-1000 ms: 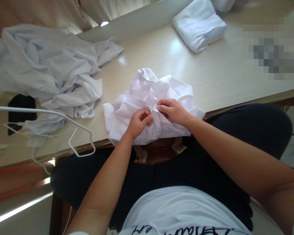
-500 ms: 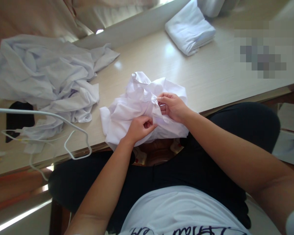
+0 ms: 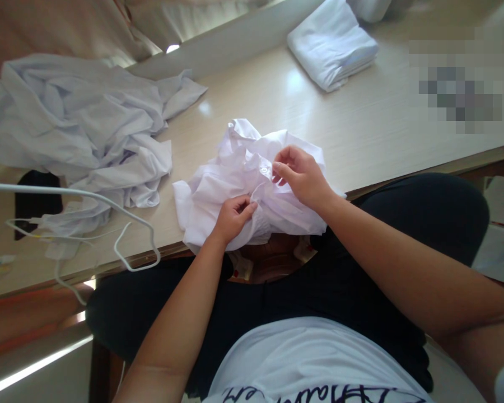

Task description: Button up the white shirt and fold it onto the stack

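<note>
A crumpled white shirt (image 3: 210,196) with a small button (image 3: 264,169) on its front band lies bunched at the desk's front edge, part of it hanging over. My left hand (image 3: 234,219) is closed on a fold of the shirt just below the button, thumb and fingers pinched together. Beside the button, my right hand (image 3: 302,176) has its thumb and curled fingers together at the edge of the band. The cloth between those fingertips is mostly hidden.
Another loose white garment (image 3: 88,117) is heaped on the left of the desk (image 3: 243,95). A folded white stack (image 3: 331,47) sits at the back. At the left are a white wire hanger (image 3: 143,221), a black item (image 3: 37,196) and a cable. Curtains hang behind.
My right hand has shifted slightly up and right, uncovering the button. My left hand has moved a little left and up, its fingers now on a fold. The view has shifted slightly.
</note>
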A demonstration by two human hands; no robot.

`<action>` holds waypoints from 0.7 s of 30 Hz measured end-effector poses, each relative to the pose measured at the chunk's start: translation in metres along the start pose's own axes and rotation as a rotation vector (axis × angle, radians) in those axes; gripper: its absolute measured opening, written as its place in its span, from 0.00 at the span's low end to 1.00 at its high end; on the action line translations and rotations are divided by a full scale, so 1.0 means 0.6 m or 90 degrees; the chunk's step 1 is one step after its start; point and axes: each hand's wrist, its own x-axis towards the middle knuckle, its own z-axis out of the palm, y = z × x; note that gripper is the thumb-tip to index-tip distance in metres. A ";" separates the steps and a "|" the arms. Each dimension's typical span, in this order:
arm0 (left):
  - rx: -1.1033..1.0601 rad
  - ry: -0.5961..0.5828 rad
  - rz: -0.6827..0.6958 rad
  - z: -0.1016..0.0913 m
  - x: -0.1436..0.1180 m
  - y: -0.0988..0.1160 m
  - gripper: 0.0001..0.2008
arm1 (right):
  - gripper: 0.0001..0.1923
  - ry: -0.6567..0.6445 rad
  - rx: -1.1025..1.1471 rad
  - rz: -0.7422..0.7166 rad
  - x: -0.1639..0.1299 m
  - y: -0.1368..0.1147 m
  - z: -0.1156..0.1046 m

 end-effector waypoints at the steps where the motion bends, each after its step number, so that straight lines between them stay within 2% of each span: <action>1: 0.000 -0.001 0.002 -0.001 0.000 -0.002 0.18 | 0.12 0.022 -0.087 -0.051 -0.007 -0.014 -0.004; 3: 0.004 0.002 0.005 -0.002 0.000 -0.002 0.18 | 0.17 -0.001 -0.249 -0.109 -0.023 -0.043 -0.013; 5: 0.008 0.005 0.005 -0.002 0.000 -0.002 0.19 | 0.23 -0.102 -0.357 -0.109 -0.037 -0.061 -0.024; 8: 0.008 0.018 0.000 -0.004 0.000 0.001 0.20 | 0.25 -0.224 -0.451 -0.080 -0.047 -0.052 -0.040; 14: 0.024 0.050 0.016 -0.004 0.004 0.005 0.20 | 0.19 -0.213 -0.490 -0.025 -0.048 0.021 -0.052; 18: 0.012 0.057 0.016 -0.006 0.008 0.004 0.22 | 0.09 -0.226 -0.523 -0.041 -0.043 0.024 -0.050; 21: -0.002 0.069 0.013 -0.007 0.010 0.002 0.22 | 0.08 -0.262 -0.479 -0.040 -0.036 0.011 -0.052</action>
